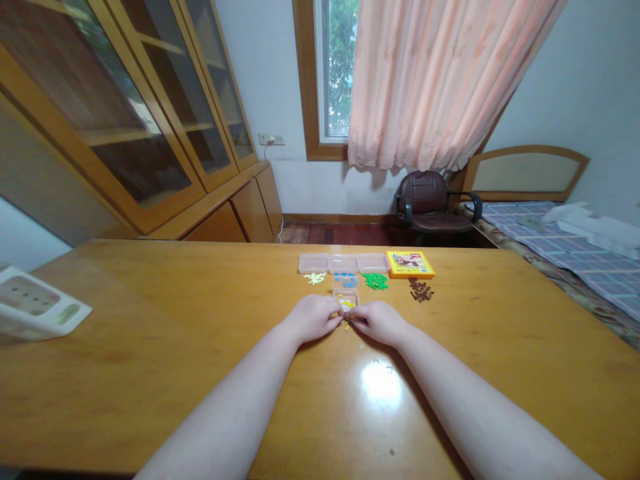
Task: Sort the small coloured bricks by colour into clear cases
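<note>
My left hand (316,317) and my right hand (380,323) meet at the near edge of a small clear plastic box (354,295) with yellow pieces (349,305) in it. The fingers of both hands are pinched together, almost touching; whatever is between them is too small to make out. A few yellow bits (346,327) lie on the table just below my fingertips. Directly behind the box, blue pieces (349,284) sit in another clear container. Beyond my left hand is a pile of pale cream pieces (315,278).
Green pieces (375,281) and brown pieces (421,291) lie in heaps to the right on the wooden table (175,373). Clear trays (313,263) line the back beside a yellow box (411,264). A white container (40,303) stands far left.
</note>
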A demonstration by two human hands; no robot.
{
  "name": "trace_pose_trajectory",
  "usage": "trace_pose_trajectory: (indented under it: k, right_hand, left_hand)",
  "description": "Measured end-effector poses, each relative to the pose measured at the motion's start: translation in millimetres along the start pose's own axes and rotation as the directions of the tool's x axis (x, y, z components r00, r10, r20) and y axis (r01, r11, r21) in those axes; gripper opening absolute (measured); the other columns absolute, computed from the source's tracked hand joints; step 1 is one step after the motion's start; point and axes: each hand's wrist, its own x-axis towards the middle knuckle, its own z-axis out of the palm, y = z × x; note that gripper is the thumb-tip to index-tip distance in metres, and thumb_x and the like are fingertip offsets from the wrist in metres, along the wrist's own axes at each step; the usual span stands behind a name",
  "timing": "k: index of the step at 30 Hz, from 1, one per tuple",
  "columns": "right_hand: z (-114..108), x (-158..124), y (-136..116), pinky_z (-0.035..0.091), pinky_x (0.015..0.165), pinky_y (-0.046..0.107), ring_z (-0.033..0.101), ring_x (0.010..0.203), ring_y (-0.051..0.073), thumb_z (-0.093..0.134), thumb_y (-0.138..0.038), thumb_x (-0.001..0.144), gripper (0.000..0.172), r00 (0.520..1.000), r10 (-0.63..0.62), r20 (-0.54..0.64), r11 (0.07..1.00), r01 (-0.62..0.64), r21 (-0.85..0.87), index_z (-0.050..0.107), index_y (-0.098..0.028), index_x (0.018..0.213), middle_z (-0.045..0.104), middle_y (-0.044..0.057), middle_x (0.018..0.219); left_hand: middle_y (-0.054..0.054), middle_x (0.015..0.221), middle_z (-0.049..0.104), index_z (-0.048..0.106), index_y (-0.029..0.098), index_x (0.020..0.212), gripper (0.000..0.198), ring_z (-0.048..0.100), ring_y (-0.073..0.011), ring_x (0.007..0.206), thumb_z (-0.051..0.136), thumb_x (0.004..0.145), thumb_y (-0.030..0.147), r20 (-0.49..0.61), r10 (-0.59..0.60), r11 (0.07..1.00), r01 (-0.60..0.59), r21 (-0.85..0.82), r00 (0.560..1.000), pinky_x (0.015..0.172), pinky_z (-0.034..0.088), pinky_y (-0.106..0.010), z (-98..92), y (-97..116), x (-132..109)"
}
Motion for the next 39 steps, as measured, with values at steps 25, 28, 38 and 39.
trace_pose_trajectory:
  k: [25,28,38,39]
  right_hand:
    - [-3,1,2,0.043,0.066,0.024,0.066,0.075,0.016,0.051,-0.028,0.088,0.024,0.983,0.099,-0.153,0.995,-0.101,-0.002,0.069,-0.024,0.103,0.073,0.004,0.089]
    - [-1,0,1,0.046,0.072,0.024,0.067,0.083,0.016,0.052,-0.028,0.087,0.024,0.999,0.000,-0.040,0.999,0.002,0.046,0.070,-0.027,0.102,0.073,0.002,0.095]
    - [-1,2,0,0.046,0.075,0.026,0.067,0.085,0.017,0.054,-0.028,0.087,0.021,0.998,-0.040,0.057,0.999,0.039,0.023,0.071,-0.030,0.100,0.073,0.001,0.096]
    - [-1,2,-1,0.045,0.073,0.025,0.067,0.083,0.017,0.055,-0.028,0.087,0.020,0.998,-0.023,0.052,1.000,0.023,0.005,0.071,-0.028,0.098,0.073,0.002,0.094]
  left_hand:
    - [0.003,0.069,0.066,0.065,0.021,0.074,0.015,0.054,-0.0120,0.060,0.062,0.072,0.036,0.364,-0.231,0.926,0.319,-0.201,0.902,0.053,0.032,-0.022,-12.8,-28,-12]
    - [0.002,0.067,0.064,0.064,0.020,0.072,0.017,0.051,-0.0119,0.058,0.058,0.074,0.036,0.333,-0.234,0.936,0.305,-0.177,0.913,0.051,0.031,-0.022,-10.8,-26,-12]
    - [0.001,0.075,0.067,0.065,0.022,0.080,0.011,0.057,-0.0135,0.064,0.058,0.077,0.029,0.158,-0.187,0.961,0.214,-0.174,0.970,0.057,0.037,-0.022,-19.8,-16,-11]
    - [0.001,0.077,0.067,0.066,0.022,0.083,0.011,0.058,-0.0136,0.066,0.058,0.077,0.027,0.152,-0.191,0.961,0.216,-0.174,0.970,0.059,0.037,-0.022,-19.7,-16,-11]
